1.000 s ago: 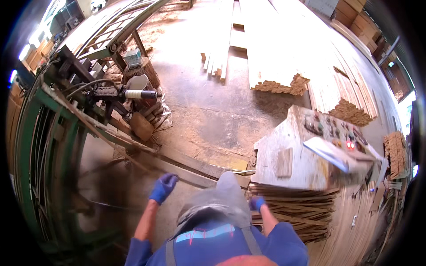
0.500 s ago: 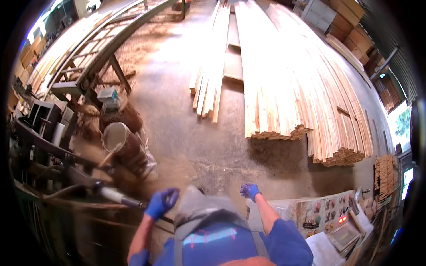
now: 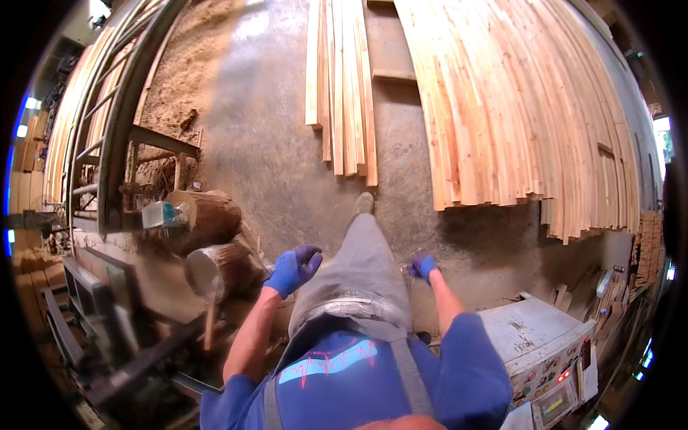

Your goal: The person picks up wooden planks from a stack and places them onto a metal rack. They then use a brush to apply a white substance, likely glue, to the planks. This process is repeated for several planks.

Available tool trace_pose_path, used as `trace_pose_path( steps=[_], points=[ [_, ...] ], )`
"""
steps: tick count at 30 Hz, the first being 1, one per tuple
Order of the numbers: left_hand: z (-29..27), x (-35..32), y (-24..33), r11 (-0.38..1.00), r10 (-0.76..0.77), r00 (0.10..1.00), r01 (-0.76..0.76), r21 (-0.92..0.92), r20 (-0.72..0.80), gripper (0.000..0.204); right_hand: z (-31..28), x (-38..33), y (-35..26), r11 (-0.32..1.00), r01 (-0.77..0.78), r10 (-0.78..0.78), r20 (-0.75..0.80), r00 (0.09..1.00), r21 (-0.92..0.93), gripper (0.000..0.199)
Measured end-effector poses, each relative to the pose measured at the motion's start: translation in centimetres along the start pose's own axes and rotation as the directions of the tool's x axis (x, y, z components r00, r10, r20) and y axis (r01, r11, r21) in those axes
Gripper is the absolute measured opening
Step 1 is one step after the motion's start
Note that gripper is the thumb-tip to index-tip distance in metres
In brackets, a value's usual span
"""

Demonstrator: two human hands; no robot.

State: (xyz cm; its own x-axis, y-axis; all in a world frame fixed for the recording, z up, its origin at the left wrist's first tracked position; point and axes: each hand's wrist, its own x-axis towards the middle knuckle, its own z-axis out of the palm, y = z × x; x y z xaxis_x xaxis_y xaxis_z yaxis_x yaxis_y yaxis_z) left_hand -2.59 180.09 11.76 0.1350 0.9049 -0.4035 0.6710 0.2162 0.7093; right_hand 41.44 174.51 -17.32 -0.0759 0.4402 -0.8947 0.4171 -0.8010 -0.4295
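Observation:
My left hand (image 3: 292,271), in a blue glove, hangs in the air to the left of my grey-clad legs. Its fingers are loosely bent and a little apart, with nothing held. On the other side, my right hand (image 3: 422,266) is also gloved in blue and touches nothing. Its fingers curl loosely, somewhat blurred, and I see no object in them. One shoe (image 3: 365,203) is stepped forward, near the ends of a narrow row of wooden boards (image 3: 348,122). Nearest to my left hand stand upright log sections (image 3: 228,271).
A wide stack of boards (image 3: 502,122) lies ahead on the right. A control cabinet (image 3: 534,333) with buttons and lit red lamps stands at my right. To the left are a metal roller frame (image 3: 107,143), sawdust (image 3: 188,79), a clear container (image 3: 159,214) and dark machine parts (image 3: 93,287).
My view has tilted down and moved forward. A leg and shoe now show stepping ahead. The control cabinet sits lower and farther back at the right; both hands remain free.

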Motion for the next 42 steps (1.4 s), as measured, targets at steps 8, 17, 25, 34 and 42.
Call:
trace_pose_path(
  steps=[8,17,25,34,42],
  points=[
    [-11.3,20.6,3.7,0.999,0.011,1.0,-0.012,0.045,0.01,0.028,-0.5,8.3,-37.6,0.573,-0.068,-0.056,0.122,0.991,0.817,0.032],
    [-10.0,46.9,-11.4,0.867,0.2,0.937,-0.305,0.394,0.285,0.031,11.0,43.4,-34.8,0.214,-0.164,0.305,0.093,0.948,0.963,0.041],
    [0.2,57.6,-23.8,0.941,0.138,0.907,-0.245,0.233,0.397,0.032,11.8,63.2,-23.3,-0.124,0.105,0.45,-0.039,0.892,0.987,0.063],
    [-6.0,58.3,-22.3,0.965,-0.085,0.775,-0.092,0.244,0.626,0.044,18.4,49.1,-32.3,-0.094,0.206,0.493,-0.135,0.859,0.974,0.038],
    [3.6,61.4,-23.0,0.307,-0.509,0.575,0.816,-0.489,0.64,0.053,23.8,36.2,-41.4,0.504,0.241,0.21,-0.389,0.897,0.829,0.03]
  ],
)
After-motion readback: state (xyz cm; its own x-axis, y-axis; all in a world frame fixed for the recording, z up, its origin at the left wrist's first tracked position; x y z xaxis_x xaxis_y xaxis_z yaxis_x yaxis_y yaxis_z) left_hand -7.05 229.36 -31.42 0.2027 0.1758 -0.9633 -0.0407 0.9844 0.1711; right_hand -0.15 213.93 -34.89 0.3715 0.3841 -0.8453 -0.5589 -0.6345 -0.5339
